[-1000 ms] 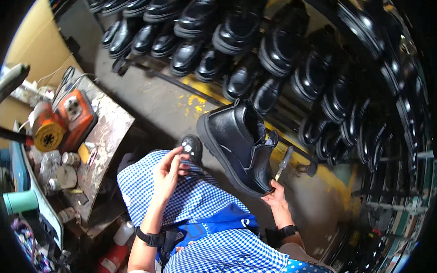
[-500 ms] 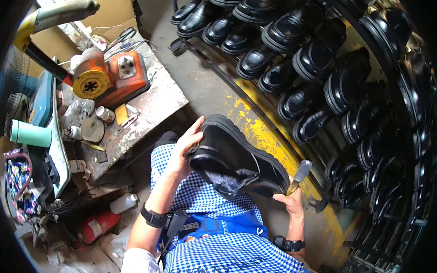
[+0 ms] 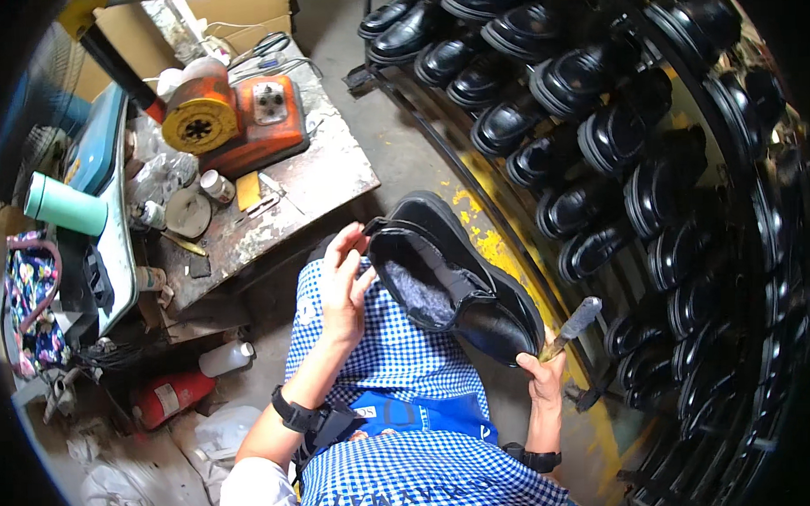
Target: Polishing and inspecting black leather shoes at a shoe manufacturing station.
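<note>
A black leather shoe [image 3: 501, 325] is tilted over my lap, its opening facing me and grey fuzzy lining [image 3: 424, 297] showing inside. My right hand [image 3: 543, 373] grips it at the toe. Between the same hand's fingers sits a short tool [image 3: 581, 318] with a yellowish shank and a grey, rough-looking end that points up and away; its kind is unclear. Beside the heel collar is my left hand [image 3: 342, 295], fingers apart and loosely bent, the fingertips close to the collar edge. Whether they touch it I cannot tell.
Racks of black shoes [image 3: 577, 77] fill the right side. On the left, a worn workbench [image 3: 331, 175] carries an orange machine [image 3: 257, 115], a small white jar [image 3: 216, 185] and a yellow block [image 3: 248, 191]. A red bottle [image 3: 169, 397] lies below, near a mint-green tumbler [image 3: 64, 204].
The shoe has turned so its opening faces me more. My left hand has loosened from the heel end and drawn back slightly. My right hand keeps its grip on toe and tool.
</note>
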Tool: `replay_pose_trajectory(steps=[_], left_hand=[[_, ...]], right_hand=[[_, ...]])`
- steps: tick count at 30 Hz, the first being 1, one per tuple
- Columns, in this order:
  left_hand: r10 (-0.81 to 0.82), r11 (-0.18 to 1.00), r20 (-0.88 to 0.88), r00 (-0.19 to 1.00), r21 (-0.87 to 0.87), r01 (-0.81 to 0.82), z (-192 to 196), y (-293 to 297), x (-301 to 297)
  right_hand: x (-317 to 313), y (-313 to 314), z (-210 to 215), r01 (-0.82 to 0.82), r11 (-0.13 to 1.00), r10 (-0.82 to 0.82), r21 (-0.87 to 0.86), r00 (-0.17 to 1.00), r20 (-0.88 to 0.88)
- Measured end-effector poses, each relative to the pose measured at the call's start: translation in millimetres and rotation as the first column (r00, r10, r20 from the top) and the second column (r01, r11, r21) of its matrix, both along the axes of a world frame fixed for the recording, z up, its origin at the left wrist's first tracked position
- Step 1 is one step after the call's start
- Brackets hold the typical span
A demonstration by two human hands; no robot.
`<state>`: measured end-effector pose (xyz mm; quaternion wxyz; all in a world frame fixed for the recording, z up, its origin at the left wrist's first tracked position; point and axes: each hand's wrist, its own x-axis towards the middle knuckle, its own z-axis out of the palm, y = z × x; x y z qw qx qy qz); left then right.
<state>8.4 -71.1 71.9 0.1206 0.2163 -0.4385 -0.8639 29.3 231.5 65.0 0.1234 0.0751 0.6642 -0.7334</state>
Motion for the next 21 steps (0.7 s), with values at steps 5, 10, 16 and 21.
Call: replay_pose_trajectory(steps=[5,10,16,21], left_hand=[[-0.119,0.974,0.175,0.977,-0.171,0.15,1,-2,17],[-0.275,0.919,0.308,0.911,-0.195,0.343,3,1,29],[-0.263,0.813,0.342,0.902,-0.425,0.398,2,3,26],[-0.237,0.71,0.197,0.951,-0.634,0.308,1,0,30]], right_hand=[[-3,-11,2,0.038,0.998,-0.035,0.055,0.998,-0.045],[-3,-17,3,0.07,0.992,-0.061,0.103,0.994,-0.089],[-5,-29,9,0.06,0.988,-0.033,0.141,0.982,-0.187],[-4,-30,6,0.048,0.991,-0.033,0.121,0.993,-0.116]])
